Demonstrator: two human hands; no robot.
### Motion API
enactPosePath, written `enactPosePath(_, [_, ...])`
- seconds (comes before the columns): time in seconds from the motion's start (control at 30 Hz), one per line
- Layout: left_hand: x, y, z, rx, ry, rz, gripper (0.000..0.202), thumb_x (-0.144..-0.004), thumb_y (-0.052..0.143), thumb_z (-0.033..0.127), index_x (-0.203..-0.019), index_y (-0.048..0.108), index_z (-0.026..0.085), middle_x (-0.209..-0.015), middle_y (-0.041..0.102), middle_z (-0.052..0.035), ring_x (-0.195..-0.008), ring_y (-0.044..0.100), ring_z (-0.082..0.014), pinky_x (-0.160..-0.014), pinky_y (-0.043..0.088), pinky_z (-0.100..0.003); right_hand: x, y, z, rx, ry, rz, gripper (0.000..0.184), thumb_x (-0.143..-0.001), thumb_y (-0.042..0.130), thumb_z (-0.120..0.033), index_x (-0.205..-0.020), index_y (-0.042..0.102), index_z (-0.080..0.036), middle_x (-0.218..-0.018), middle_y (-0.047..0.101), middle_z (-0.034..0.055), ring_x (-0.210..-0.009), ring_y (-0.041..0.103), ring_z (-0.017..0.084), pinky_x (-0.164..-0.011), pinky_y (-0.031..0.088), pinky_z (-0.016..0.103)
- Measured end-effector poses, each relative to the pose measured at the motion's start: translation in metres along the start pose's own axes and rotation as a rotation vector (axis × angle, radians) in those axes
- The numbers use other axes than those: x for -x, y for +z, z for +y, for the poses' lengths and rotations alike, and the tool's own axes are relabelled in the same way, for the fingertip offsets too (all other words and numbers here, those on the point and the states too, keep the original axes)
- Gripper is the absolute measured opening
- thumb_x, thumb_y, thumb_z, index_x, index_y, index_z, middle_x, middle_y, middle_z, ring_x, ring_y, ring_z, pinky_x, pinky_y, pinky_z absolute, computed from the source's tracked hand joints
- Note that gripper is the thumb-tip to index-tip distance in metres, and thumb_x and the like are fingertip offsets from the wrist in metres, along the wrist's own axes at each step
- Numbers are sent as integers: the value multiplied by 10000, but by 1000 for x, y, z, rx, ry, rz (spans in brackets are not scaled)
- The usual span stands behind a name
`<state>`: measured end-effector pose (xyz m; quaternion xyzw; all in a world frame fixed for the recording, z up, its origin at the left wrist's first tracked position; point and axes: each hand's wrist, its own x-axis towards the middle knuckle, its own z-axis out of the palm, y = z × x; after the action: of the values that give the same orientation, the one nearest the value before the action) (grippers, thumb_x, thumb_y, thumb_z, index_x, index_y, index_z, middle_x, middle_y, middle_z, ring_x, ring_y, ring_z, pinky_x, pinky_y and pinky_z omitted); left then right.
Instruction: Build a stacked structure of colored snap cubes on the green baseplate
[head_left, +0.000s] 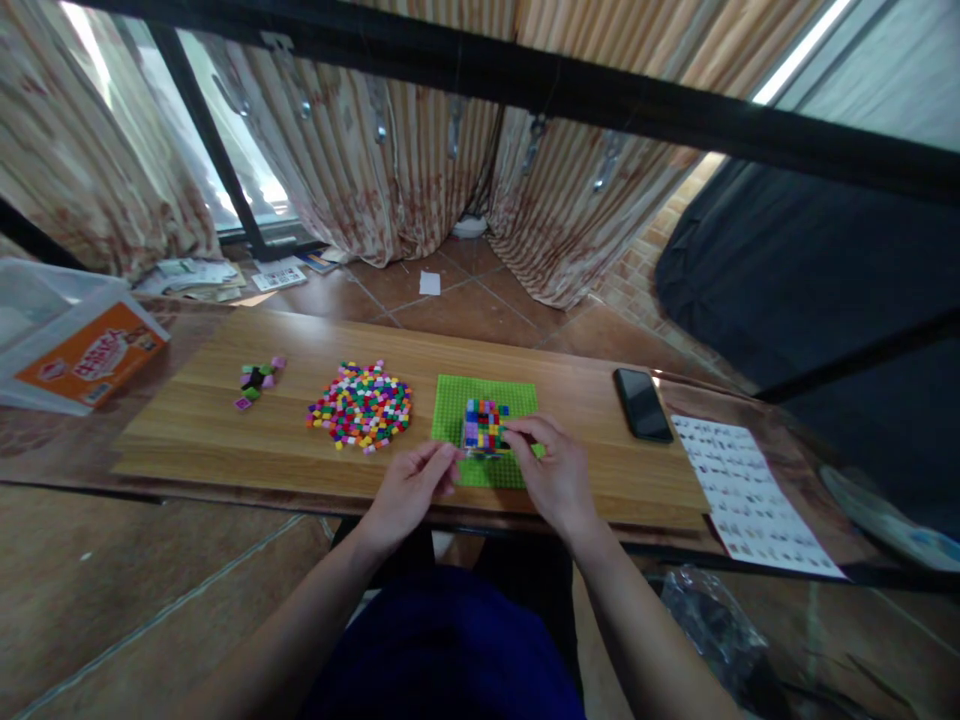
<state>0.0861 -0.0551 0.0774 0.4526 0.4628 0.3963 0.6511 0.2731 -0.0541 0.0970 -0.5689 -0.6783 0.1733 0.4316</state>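
A block-shaped build of colourful toy bricks (482,425), in purple, red, blue, yellow and other colours, stands on a green studded baseplate (450,395). My right hand (553,468) reaches over the plate from the right. Its thumb and forefinger are pinched together at the build's right side, and whatever is between them is too small to make out. Close by the build's lower left corner is my left hand (415,487), with thumb and fingers pressed together over the plate's edge. Anything in that pinch is hidden. Left of the plate lies a pile of small loose bricks (361,405).
A smaller group of pink, green and black bricks (259,381) lies further left on the wooden board (202,430). At far left stands a clear plastic box (82,345) with an orange label. To the right are a black phone (643,404) and a printed sheet (750,490).
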Motion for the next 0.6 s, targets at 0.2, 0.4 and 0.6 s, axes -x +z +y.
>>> enactPosePath(0.2, [-9,-37,-31,-319,161,234,310,-817,565,433,-645,598,177,-597,556,10,-569,502,-123,-558,386,-230,-24,12,23,224,-75,-5,181,-911,543,-269,-870,715,-227,-892,671,54,-837,625,184,-788,500,319])
enactPosePath(0.4, [-7,-43,-35,-460,216,152,299,-872,519,406,-687,601,186,-631,554,10,-622,510,-137,-606,375,-236,-26,21,31,319,-105,-25,199,-915,545,-279,-887,732,-220,-885,669,62,-839,610,194,-781,492,324])
enactPosePath(0.6, [-6,-41,-34,-453,183,158,263,-859,533,406,-732,628,195,-678,588,-3,-676,534,-163,-629,386,-244,-26,23,30,287,-78,-4,178,-900,560,-278,-904,727,-217,-892,685,62,-842,623,195,-790,497,329])
